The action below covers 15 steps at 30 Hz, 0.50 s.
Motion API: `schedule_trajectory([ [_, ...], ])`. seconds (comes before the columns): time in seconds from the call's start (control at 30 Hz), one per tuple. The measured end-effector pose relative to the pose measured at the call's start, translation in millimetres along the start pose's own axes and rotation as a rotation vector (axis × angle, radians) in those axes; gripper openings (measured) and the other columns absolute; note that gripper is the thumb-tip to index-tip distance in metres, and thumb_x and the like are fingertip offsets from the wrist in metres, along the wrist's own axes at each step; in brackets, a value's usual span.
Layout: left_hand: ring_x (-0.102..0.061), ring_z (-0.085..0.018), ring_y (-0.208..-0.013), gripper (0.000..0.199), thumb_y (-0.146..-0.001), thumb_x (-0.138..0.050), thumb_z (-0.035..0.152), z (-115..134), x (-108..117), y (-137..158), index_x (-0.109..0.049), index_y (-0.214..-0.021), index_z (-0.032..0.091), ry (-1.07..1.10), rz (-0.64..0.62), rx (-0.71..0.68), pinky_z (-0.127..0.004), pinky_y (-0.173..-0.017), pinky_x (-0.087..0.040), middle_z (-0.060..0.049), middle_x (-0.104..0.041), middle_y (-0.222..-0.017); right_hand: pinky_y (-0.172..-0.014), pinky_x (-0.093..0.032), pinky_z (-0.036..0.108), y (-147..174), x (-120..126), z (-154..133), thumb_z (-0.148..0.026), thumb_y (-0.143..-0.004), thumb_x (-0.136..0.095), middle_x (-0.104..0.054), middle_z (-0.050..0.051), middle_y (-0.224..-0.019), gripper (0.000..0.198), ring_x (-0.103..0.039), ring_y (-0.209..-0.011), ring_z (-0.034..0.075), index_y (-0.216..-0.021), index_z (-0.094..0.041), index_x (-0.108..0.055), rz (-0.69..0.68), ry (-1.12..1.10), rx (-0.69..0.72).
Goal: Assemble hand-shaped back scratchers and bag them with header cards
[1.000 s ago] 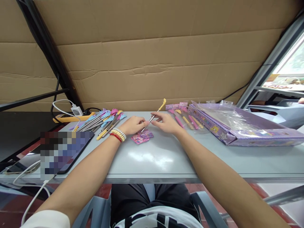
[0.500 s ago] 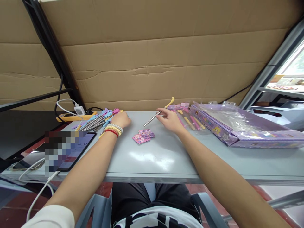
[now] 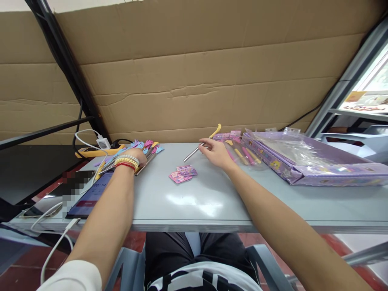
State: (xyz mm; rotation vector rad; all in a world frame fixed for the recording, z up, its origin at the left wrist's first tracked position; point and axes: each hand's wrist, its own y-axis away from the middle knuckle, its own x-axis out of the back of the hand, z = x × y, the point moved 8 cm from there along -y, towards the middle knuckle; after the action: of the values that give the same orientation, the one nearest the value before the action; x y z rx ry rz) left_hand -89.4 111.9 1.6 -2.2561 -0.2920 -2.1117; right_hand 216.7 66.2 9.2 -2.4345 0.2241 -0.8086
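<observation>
My right hand point(image 3: 214, 152) is closed, pinching a back scratcher point(image 3: 191, 154) with a silver metal rod and a yellow head, which tilts up and away. My left hand point(image 3: 138, 155) is over a pile of similar back scratchers point(image 3: 150, 157) with blue, pink, yellow and purple hand-shaped heads. The fingers of that hand are hidden among the rods, so its grip does not show. Between the hands, several small pink printed cards point(image 3: 183, 173) lie overlapping on the grey table point(image 3: 182, 206). Close beyond my right hand are clear-bagged pieces point(image 3: 242, 153) with pink and yellow handles.
An open purple printed box point(image 3: 303, 173) with clear plastic bags inside stands at the right. On the left lie a phone point(image 3: 91, 196), white charging cables point(image 3: 53, 246) and a yellow-edged power strip point(image 3: 98, 152). A cardboard wall point(image 3: 197, 72) closes off the back.
My left hand has moved left and back onto the pile of back scratchers, uncovering several colored heads. My right hand and its back scratcher have hardly moved.
</observation>
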Motion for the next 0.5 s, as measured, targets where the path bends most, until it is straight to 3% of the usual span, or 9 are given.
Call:
schedule_trajectory([
  [0.07,-0.064,-0.033,-0.090,0.049,-0.046,-0.061,0.011,0.2,-10.6,2.4,-0.069,-0.094,0.017,-0.059,-0.143,0.023,-0.037,-0.069,-0.052,-0.014,-0.068,-0.098,-0.074,-0.050,0.030,0.2,-0.6,-0.3,-0.030,-0.079,-0.058,-0.072,0.004,-0.087,0.032,-0.066,-0.075,0.016,-0.107,-0.018,-0.066,-0.009,0.002,0.001],
  [0.13,-0.063,-0.032,-0.093,0.052,-0.048,-0.062,0.011,2.4,-11.7,3.5,-0.068,-0.099,0.017,-0.064,-0.170,0.015,-0.036,-0.071,-0.051,-0.014,-0.067,-0.101,-0.074,-0.050,0.029,0.5,-1.5,-0.9,-0.029,-0.079,-0.058,-0.073,0.004,-0.088,0.031,-0.066,-0.074,0.016,-0.107,-0.018,-0.066,-0.019,0.002,0.002],
  [0.5,-0.064,-0.031,-0.092,0.053,-0.047,-0.065,0.014,-5.5,-6.9,1.5,-0.064,-0.100,0.017,0.001,-0.055,0.092,-0.035,-0.068,-0.051,-0.014,-0.068,-0.102,-0.069,-0.049,0.027,2.5,-6.8,-8.0,-0.031,-0.080,-0.056,-0.072,0.004,-0.090,0.032,-0.064,-0.068,0.014,-0.107,-0.018,-0.067,-0.057,0.077,0.029],
])
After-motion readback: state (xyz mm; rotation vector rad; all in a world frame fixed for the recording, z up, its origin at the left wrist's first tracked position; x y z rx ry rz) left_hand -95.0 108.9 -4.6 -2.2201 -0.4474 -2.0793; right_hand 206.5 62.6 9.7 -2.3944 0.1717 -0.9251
